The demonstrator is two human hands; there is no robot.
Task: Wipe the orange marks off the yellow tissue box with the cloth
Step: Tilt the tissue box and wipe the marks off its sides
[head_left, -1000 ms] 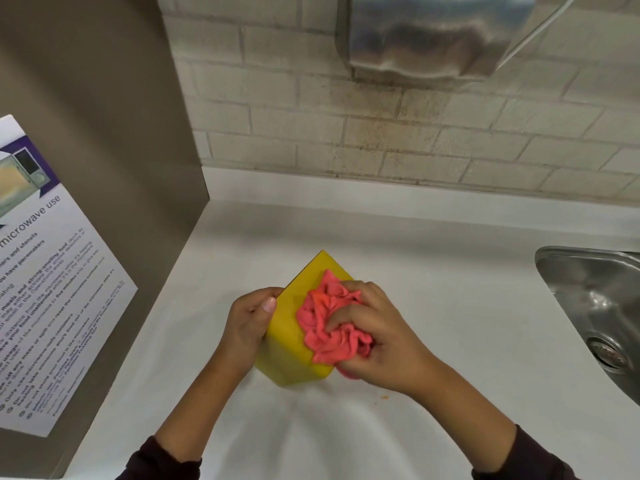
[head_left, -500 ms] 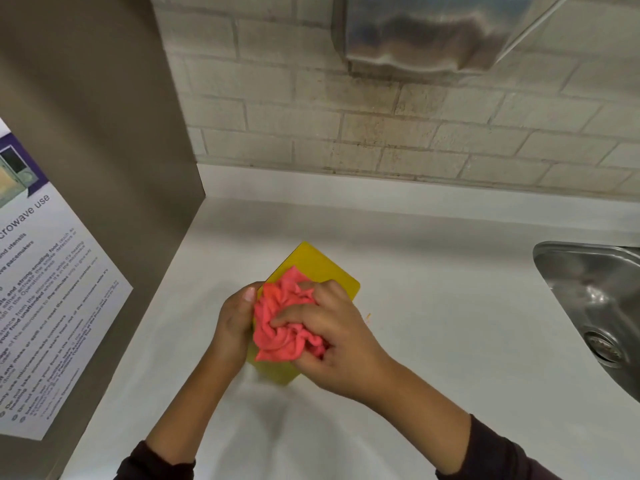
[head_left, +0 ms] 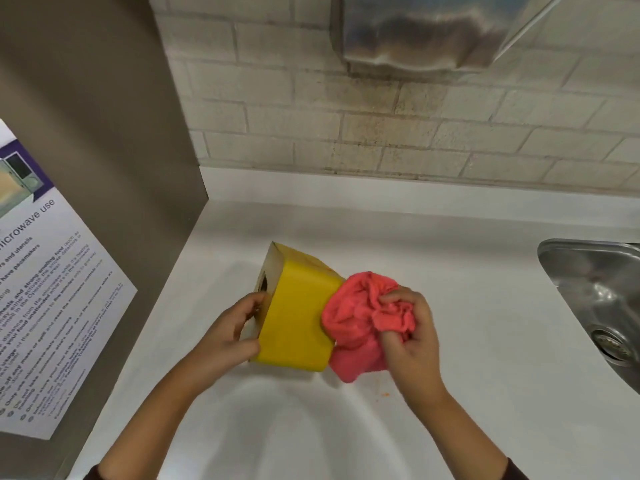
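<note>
While the yellow tissue box [head_left: 294, 323] lies tipped on its side near the middle of the white desk [head_left: 450, 244], its pale end with the dark opening is turned toward the person's left, and a broad plain yellow face looks up at the camera. The left hand [head_left: 225, 336] grips that open end, its fingers [head_left: 254, 303] curled over the pale face beside the opening and the thumb pressed at the box's near left corner. The right hand [head_left: 412, 337] is clenched round a bunched pink-red cloth [head_left: 353, 327], the fingers buried in its folds, and the cloth is pushed against the box's right end, covering that edge from top to bottom. It is not clear whether the box rests fully on the desk or is lifted slightly at one side. A small orange speck [head_left: 386, 393] lies on the desk just beside the right wrist. A steel sink [head_left: 595, 296] is set into the desk well off to the right. A grey side panel [head_left: 104, 133] on the left carries a printed microwave notice [head_left: 52, 306], and a shiny metal dispenser [head_left: 433, 29] hangs on the pale brick wall [head_left: 381, 133] behind.
</note>
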